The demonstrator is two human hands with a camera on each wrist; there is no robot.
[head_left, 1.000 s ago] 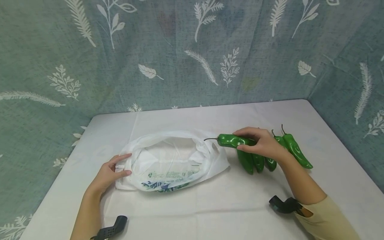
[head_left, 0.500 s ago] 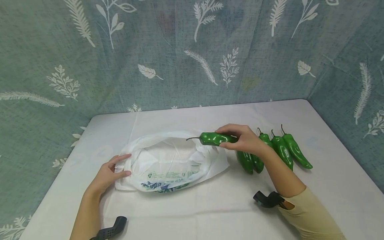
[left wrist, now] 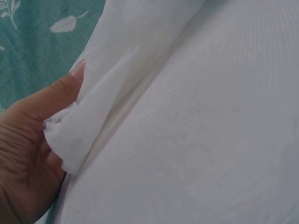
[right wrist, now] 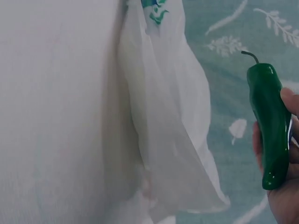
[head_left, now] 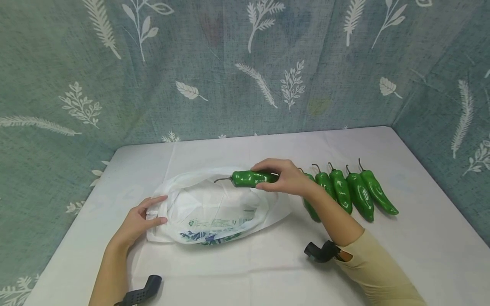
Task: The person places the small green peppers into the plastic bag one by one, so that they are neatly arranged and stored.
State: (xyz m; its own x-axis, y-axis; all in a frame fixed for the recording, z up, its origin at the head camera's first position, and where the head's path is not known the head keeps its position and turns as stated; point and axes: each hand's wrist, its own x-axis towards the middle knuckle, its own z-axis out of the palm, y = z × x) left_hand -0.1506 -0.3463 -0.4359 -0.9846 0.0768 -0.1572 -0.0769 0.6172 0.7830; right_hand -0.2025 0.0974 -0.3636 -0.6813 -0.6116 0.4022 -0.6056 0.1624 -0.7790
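Note:
A white plastic bag [head_left: 214, 219] with green and blue print lies on the table, its mouth spread wide. At its left end my left hand [head_left: 135, 221] holds the rim, thumb and fingers apart; in the left wrist view the thumb [left wrist: 56, 95] lies against the bag film [left wrist: 91, 123], with the other fingers partly hidden behind it. My right hand [head_left: 285, 176] grips a green pepper [head_left: 249, 179] by its lower end, above the right part of the bag's mouth, stem pointing left. The right wrist view shows the same pepper [right wrist: 268, 121] between thumb and fingers.
Several more green peppers [head_left: 360, 195] lie side by side on the table to the right, stems toward the back; my right forearm partly covers the nearest. White cloth [head_left: 214, 276] covers the table. Leaf-patterned green fabric [head_left: 214, 68] hangs behind it.
My right hand has carried the green pepper leftward, from above the other peppers to over the bag's mouth. My left hand and the bag have stayed in place.

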